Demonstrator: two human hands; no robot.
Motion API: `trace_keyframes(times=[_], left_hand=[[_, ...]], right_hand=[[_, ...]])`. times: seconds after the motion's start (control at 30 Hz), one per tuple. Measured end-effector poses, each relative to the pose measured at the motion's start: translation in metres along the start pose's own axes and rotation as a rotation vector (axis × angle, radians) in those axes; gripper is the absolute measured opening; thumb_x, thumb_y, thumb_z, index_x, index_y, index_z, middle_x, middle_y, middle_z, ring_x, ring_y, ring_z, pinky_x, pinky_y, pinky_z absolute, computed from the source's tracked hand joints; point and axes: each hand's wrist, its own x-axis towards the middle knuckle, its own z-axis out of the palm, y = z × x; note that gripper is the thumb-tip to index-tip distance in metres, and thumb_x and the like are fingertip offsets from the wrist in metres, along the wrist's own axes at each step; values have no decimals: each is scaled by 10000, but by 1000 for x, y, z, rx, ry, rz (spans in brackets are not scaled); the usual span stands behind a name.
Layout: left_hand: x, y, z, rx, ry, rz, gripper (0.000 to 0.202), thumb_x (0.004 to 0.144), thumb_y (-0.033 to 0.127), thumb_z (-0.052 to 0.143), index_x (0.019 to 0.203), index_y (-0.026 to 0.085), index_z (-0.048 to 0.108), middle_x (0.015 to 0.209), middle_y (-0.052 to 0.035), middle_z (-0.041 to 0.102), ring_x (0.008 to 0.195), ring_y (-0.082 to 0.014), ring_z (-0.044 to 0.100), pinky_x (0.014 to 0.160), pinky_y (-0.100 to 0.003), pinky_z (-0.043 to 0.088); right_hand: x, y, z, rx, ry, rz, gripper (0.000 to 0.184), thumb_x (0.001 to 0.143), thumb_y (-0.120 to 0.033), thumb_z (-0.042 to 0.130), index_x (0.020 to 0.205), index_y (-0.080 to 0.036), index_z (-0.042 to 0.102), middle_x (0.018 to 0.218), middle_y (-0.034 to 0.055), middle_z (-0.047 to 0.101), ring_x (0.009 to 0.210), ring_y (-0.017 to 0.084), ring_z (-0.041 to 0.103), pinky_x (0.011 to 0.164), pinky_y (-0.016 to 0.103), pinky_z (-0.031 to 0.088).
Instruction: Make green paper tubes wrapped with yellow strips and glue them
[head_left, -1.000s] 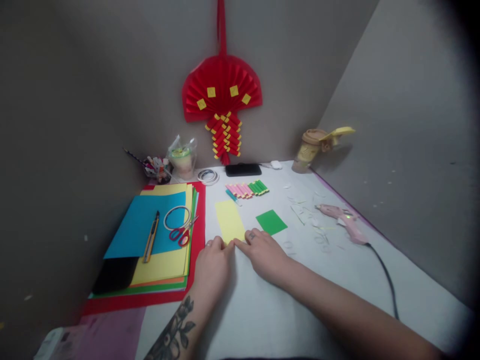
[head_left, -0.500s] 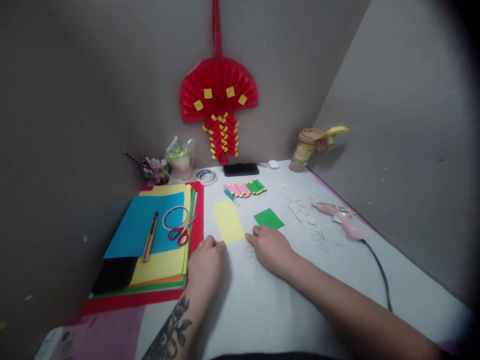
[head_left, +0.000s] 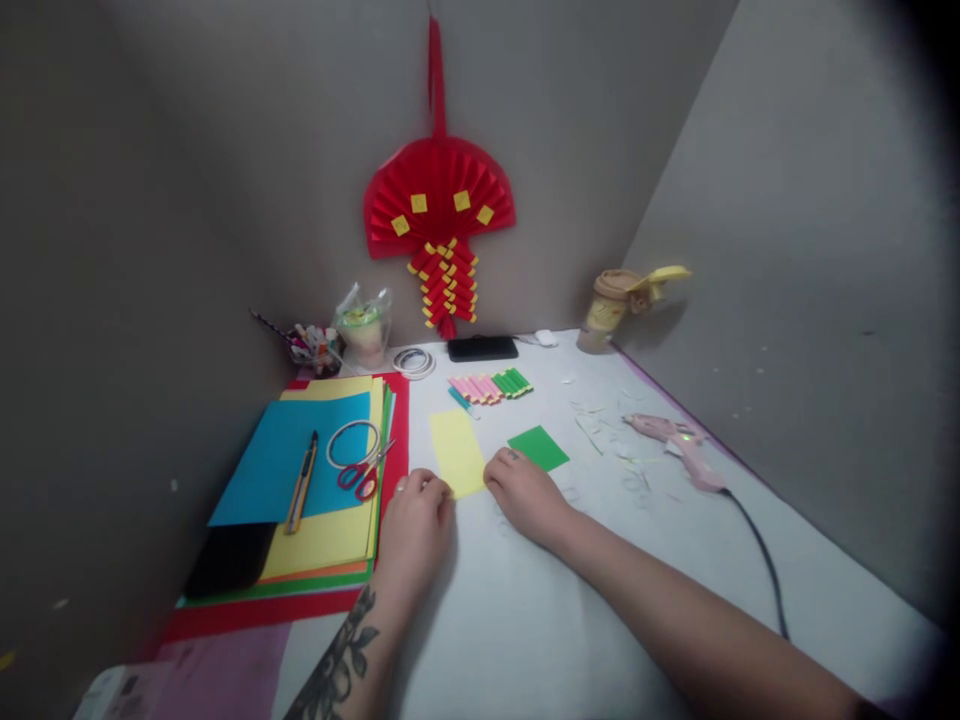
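Note:
A yellow paper rectangle (head_left: 457,450) lies flat on the white table (head_left: 525,620). My left hand (head_left: 415,525) rests at its near left corner, fingers curled onto the paper's edge. At the near right corner sits my right hand (head_left: 525,495), knuckles up and fingertips pressed to the edge. A green paper square (head_left: 538,448) lies just right of my right hand. Beyond the yellow paper is a row of pink and green paper rolls (head_left: 490,385).
A stack of coloured sheets (head_left: 322,530) at the left carries red scissors (head_left: 361,473), a tape ring (head_left: 352,440) and a utility knife (head_left: 303,484). A pink glue gun (head_left: 675,445) with its cord lies at the right. Phone (head_left: 482,348), cups and a red paper fan (head_left: 439,215) stand at the back wall.
My hands have drawn apart, from meeting at the middle of the yellow paper's near edge to its two near corners. The view has tilted slightly.

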Motion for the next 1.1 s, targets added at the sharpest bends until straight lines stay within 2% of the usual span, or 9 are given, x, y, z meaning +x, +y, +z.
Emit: trace_keyframes(times=[0.23, 0.4, 0.63, 0.87, 1.1], left_hand=[[1, 3, -1, 52, -15, 30, 202, 852, 154, 448, 775, 166, 635, 912, -77, 593, 883, -198, 540, 801, -306, 430], [1, 5, -1, 80, -34, 44, 194, 843, 144, 458, 761, 168, 631, 881, -74, 598, 861, -198, 535, 776, -304, 423], [-1, 5, 2, -17, -61, 112, 178, 845, 160, 472, 781, 182, 637, 867, -56, 608, 848, -189, 530, 753, -298, 407], [0, 5, 2, -73, -64, 79, 186, 835, 161, 477, 738, 174, 634, 818, -58, 610, 825, -187, 536, 736, -295, 407], [3, 3, 10, -64, -35, 27, 231, 847, 185, 467, 703, 174, 646, 787, -58, 588, 814, -177, 542, 727, -280, 400]], right_hand=[[2, 3, 5, -122, 44, -101, 138, 888, -110, 470, 867, -166, 594, 930, 87, 563, 905, 205, 479, 792, 318, 395], [1, 2, 2, 0, 6, -137, 141, 881, -112, 484, 832, -170, 604, 888, 61, 564, 905, 181, 498, 807, 298, 398], [-1, 2, -4, 129, -25, -146, 160, 850, -80, 498, 777, -174, 605, 836, 44, 582, 860, 177, 513, 766, 292, 408], [-4, 3, -7, 287, 41, -115, 143, 801, -58, 514, 738, -169, 579, 802, 35, 564, 813, 167, 520, 765, 300, 417], [1, 0, -2, 274, 61, -65, 169, 816, -63, 489, 713, -158, 582, 787, 44, 557, 799, 165, 525, 747, 290, 416]])
